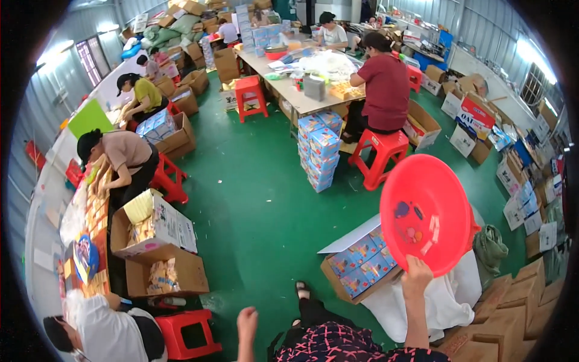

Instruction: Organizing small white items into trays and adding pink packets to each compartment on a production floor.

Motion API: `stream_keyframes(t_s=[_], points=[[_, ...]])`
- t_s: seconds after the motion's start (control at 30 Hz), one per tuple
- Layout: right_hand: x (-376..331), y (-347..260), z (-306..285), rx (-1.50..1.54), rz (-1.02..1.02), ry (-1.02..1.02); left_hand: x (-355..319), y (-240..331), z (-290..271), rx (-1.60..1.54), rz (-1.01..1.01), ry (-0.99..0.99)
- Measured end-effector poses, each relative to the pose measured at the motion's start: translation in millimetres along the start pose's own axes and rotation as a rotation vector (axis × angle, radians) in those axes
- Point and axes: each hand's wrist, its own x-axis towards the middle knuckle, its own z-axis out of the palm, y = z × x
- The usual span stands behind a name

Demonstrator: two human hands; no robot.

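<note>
My right hand grips the near rim of a round red plastic basin, which is raised and tilted so its inside shows. A few small items lie in the basin: pale strips, a purple-blue piece and some pinkish bits. Low in the view, my left hand hangs over the green floor, its fingers curled and nothing visible in them. Just left of the basin stands an open carton packed with blue patterned boxes.
White sacking and brown cartons lie at my right. A stack of blue boxes stands by the long table, near a person on a red stool. Along the left bench, several people work beside open cartons and a red stool.
</note>
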Motion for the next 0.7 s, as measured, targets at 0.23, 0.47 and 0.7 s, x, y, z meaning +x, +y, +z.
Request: stream_keyframes(t_s=[0.23, 0.47, 0.7], points=[[68.8, -58.9, 112.4, 0.248, -0.358, -0.125, 112.1, 165.5, 94.2, 0.206, 0.350, -0.636], [156.3, -87.7, 180.8, 0.405, -0.407, -0.047, 249.9, 148.8, 55.0, 0.665, 0.473, -0.624], [216.8, -43.2, 229.8, 0.448, -0.233, -0.081, 345.2, 168.9, 96.2, 0.747, 0.255, -0.693]])
